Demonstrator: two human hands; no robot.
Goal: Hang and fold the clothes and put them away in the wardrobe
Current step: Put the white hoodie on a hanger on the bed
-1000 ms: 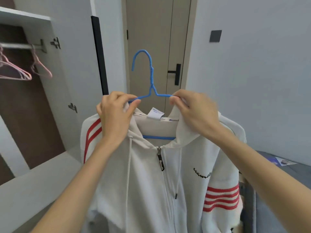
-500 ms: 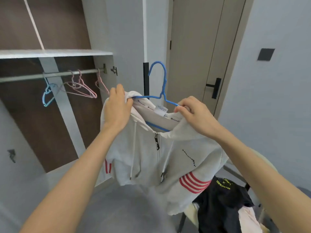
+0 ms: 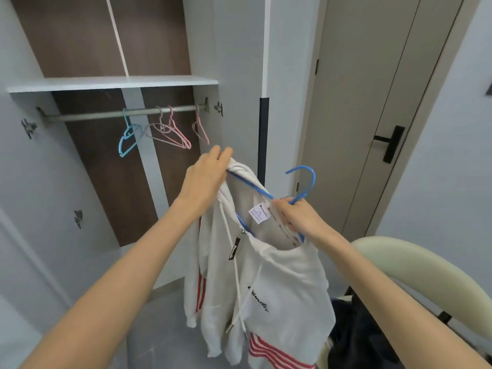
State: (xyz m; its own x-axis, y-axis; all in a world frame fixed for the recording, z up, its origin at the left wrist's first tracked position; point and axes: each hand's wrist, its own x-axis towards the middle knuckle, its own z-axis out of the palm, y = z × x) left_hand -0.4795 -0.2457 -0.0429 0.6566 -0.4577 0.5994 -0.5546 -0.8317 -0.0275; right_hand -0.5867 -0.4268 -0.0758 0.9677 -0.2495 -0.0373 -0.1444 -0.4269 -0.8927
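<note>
A white zip hoodie [image 3: 279, 283] with red sleeve stripes hangs on a blue wire hanger [image 3: 306, 182], tilted with its hook toward the right. My left hand [image 3: 205, 177] grips the hoodie's left shoulder over the hanger's end. My right hand [image 3: 298, 217] pinches the collar and the hanger near the hook's base. The open wardrobe [image 3: 111, 83] is ahead on the left. Its metal rail [image 3: 93, 116] carries a light blue hanger [image 3: 127, 141] and pink hangers [image 3: 173, 134].
A closed beige door [image 3: 372, 115] with a black handle stands to the right of the wardrobe. A cream chair back [image 3: 415, 259] curves at the lower right, with dark clothes [image 3: 356, 331] piled on the seat. The wardrobe door edge [image 3: 263, 134] is just behind the hoodie.
The view has turned left toward the open wardrobe. The hoodie and hanger have tilted, my left hand rising toward the rail and my right hand dropping lower.
</note>
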